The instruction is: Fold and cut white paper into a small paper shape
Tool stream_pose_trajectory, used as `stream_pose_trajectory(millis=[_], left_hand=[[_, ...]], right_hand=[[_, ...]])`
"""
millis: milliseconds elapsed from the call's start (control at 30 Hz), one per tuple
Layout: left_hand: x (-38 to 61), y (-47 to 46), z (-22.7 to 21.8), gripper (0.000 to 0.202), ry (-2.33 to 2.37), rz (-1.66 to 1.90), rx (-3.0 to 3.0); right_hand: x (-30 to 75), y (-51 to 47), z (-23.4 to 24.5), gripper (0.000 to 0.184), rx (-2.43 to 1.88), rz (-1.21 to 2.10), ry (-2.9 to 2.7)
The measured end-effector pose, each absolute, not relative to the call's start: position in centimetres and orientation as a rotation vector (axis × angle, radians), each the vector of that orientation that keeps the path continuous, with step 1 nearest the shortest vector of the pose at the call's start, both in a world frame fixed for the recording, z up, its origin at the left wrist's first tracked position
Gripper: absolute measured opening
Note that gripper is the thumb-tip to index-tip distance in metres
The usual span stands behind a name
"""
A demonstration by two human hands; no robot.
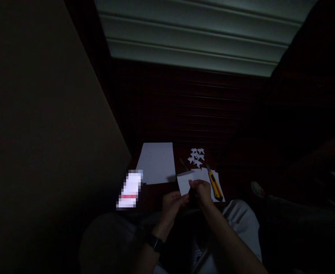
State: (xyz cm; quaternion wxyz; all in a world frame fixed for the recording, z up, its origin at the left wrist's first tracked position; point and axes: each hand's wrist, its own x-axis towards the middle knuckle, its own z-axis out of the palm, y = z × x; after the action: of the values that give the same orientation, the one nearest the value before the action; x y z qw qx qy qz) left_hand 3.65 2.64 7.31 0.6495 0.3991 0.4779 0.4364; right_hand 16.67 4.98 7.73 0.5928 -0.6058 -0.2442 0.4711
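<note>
paper (185, 183), held over the table (160, 193), points its far edge forward, long axis unclear; left hand (173, 202) pinches its near edge, right hand (201, 189) its right side; forearms (223, 228) converge.

Left hand (172, 203): fingers (183, 199) pinched, pointing right
Right hand (201, 190): curled in a grip, slightly higher, near the left
Left forearm (164, 225): bare, angled inward
Right forearm (227, 232): same

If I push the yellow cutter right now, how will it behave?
The yellow cutter probably stays stiff, given its solid-looking body. It'll likely slide rather than roll, since it looks long and flattish. It may drag the white paper beneath, which looks thin and loose.
</note>
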Motion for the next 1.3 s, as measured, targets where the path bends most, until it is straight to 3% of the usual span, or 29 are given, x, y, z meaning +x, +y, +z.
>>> stream_pose_trajectory(millis=[200,467,600,800,1100,1300], left_hand=[[2.2,1.7,6.5,0.033,1.141,0.882,0.918],[3.2,3.1,8.6,0.053,1.012,0.991,0.845],[2.8,4.2,8.4,0.047,0.996,0.994,0.923],[1.5,4.4,8.5,0.043,0.957,0.881,0.978],[1.2,4.2,8.3,0.048,0.967,0.821,0.996],[1.1,4.3,8.3,0.037,0.950,0.865,1.035]], right_hand=[[18.6,5.5,9.3,0.029,-1.454,0.931,-0.489],[16.6,4.6,8.4,0.036,-1.405,1.002,-0.667],[16.3,4.2,8.1,0.035,-1.325,1.144,-0.742],[18.2,4.2,9.4,0.062,-1.307,1.353,-1.020],[18.9,4.1,10.3,0.059,-1.242,1.417,-1.241],[18.4,3.8,10.9,0.050,-1.167,1.536,-1.153]])
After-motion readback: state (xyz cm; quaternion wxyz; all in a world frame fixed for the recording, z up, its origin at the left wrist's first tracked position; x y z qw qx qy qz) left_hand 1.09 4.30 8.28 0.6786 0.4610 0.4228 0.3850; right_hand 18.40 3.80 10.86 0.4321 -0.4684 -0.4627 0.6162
